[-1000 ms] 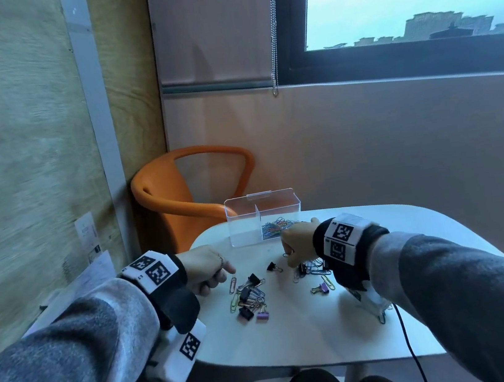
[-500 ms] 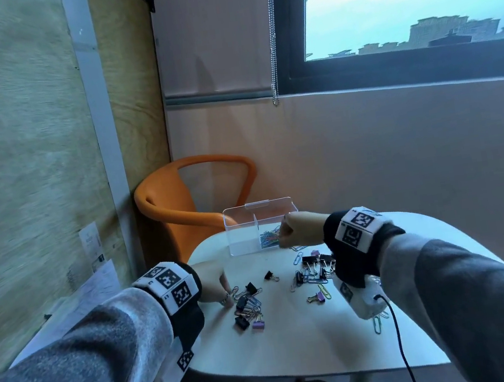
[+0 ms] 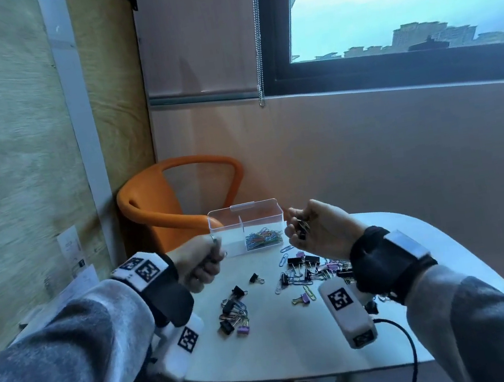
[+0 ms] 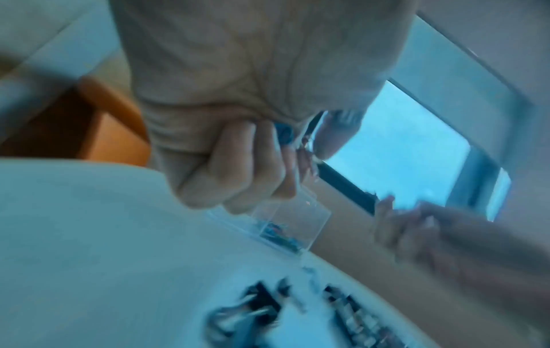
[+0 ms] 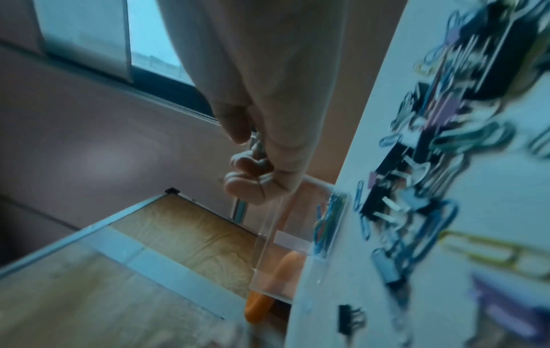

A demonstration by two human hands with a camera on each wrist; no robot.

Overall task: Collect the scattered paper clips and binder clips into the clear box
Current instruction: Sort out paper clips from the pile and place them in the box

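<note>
The clear box (image 3: 232, 222) stands at the far side of the white table (image 3: 286, 351), with coloured paper clips (image 3: 264, 238) in its right compartment. My left hand (image 3: 211, 258) is a fist just in front of the box's left half. It grips small clips (image 4: 285, 134) between thumb and fingers. Just right of the box my right hand (image 3: 302, 232) is raised, palm turned up, and its fingers curl round dark binder clips (image 3: 302, 228). Loose clips lie in a left pile (image 3: 234, 314) and a right pile (image 3: 313, 269). A single black binder clip (image 3: 255, 278) lies between them.
An orange chair (image 3: 161, 203) stands behind the table at the left, close to the box. A wood-panel wall runs along the left. A black cable (image 3: 410, 350) hangs off the table's near right edge. The right wrist view shows the box (image 5: 268, 247) just below my curled fingers (image 5: 247, 186).
Both hands have lifted off the table with clips. The right hand moved from over the box to its right side and turned palm up. The left rose from the left pile toward the box.
</note>
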